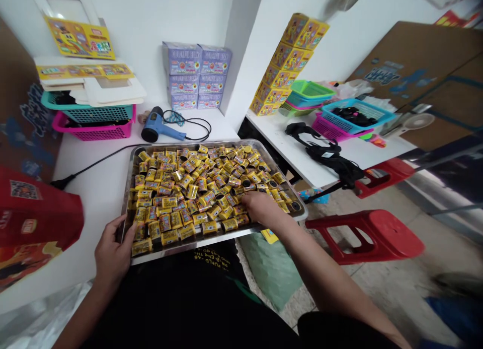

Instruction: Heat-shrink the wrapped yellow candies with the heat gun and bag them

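Observation:
A steel tray [128, 188] full of small yellow wrapped packets [196, 188] rests on the white table's front edge, partly over my lap. My left hand [112, 253] grips the tray's near-left corner, its fingers curled over the rim. My right hand [260, 208] lies inside the tray at its near-right side, fingers bent down onto the packets; whether it holds one is hidden.
A blue heat gun [160, 127] with its cord lies behind the tray. Stacked pink and teal baskets [94, 122] stand back left, purple boxes [196, 77] at the wall, yellow boxes [287, 67] on the right table. Red stools [370, 233] stand on the floor at right. A red bag [33, 213] is at left.

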Demonstrator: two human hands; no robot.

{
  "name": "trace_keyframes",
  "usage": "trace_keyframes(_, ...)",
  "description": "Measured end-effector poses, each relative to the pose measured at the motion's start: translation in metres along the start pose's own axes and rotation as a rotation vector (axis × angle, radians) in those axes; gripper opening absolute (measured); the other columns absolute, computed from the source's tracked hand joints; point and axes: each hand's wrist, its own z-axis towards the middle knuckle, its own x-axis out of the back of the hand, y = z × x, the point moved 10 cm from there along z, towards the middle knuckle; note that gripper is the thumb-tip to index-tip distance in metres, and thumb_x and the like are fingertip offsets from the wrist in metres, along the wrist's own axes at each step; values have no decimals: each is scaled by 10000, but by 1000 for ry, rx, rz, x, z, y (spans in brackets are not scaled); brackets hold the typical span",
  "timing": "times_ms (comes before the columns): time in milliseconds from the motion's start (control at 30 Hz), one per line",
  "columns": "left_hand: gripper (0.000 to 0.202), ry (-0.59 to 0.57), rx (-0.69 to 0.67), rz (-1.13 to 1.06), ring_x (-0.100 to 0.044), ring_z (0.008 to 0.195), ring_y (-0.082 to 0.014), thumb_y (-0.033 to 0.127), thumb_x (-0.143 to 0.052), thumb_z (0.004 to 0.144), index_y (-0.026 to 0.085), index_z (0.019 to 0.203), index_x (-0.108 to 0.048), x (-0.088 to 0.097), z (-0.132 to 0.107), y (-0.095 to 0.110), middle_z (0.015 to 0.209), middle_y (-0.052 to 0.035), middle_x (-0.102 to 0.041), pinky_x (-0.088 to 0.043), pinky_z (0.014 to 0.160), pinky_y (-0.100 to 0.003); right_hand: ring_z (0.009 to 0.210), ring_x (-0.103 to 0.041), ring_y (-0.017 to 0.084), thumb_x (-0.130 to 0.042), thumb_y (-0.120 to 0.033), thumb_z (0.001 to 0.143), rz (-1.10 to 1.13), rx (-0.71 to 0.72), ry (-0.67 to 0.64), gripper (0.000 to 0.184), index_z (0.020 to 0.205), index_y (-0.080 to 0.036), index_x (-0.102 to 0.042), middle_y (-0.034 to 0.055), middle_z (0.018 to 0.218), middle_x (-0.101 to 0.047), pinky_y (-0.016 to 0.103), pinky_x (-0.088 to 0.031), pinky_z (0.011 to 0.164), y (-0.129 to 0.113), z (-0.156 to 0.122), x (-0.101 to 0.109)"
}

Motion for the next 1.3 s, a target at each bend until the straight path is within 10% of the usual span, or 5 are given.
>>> trace_keyframes(200, 626, 8, -73, 46, -688, 1077, -290, 639, -631, 851, 181, 1277, -661, 0, -1, 2, 1193, -112, -719, -540, 1027, -476, 955, -671, 228, -561, -295, 987, 94, -49, 244, 206, 1050, -170, -712, 127, 1073, -722, 299, -472, 807, -25, 4, 37)
trace_keyframes(367, 475, 112, -440, 292, -595, 1213, -362, 555, -679, 869, 185, 1165, -708, 14, -10, 77, 1223, -163, -664, -464, 1106, -538, 1013, -633, 268, -654, -316, 922, 85, 92, 230, 211, 997, -129, -716, 153, 1051, -706, 343, -471, 863, -68, 20, 33)
trace_keyframes(633, 280, -681, -980, 363, -607, 1116, -273, 255, -514, 1011, 166, 1222, -674, -143, -58, 188, 1183, -137, -667, -519, 1018, -459, 1080, -612, 299, -622, -165, 852, 25, 99, 277, 228, 1047, -159, -740, 149, 1089, -699, 374, -468, 888, -42, 14, 47)
trace_keyframes(833, 302, -818, -1030, 602, -584, 1159, -304, 1, -549, 855, 103, 1111, -673, -211, -67, 190, 1158, -171, -628, -515, 1006, -461, 1035, -633, 291, -504, -313, 1018, 53, 1, 384, 294, 1072, -120, -719, 182, 1079, -724, 365, -461, 903, -51, 55, 60)
trace_keyframes(1300, 324, -888, -960, 546, -577, 1110, -305, 110, -689, 751, 136, 1068, -629, -199, -61, 189, 1147, -153, -607, -519, 962, -437, 1107, -605, 273, -550, -46, 837, 206, 220, 463, 399, 1196, -118, -709, 152, 1141, -702, 357, -470, 1003, -46, 73, 72)
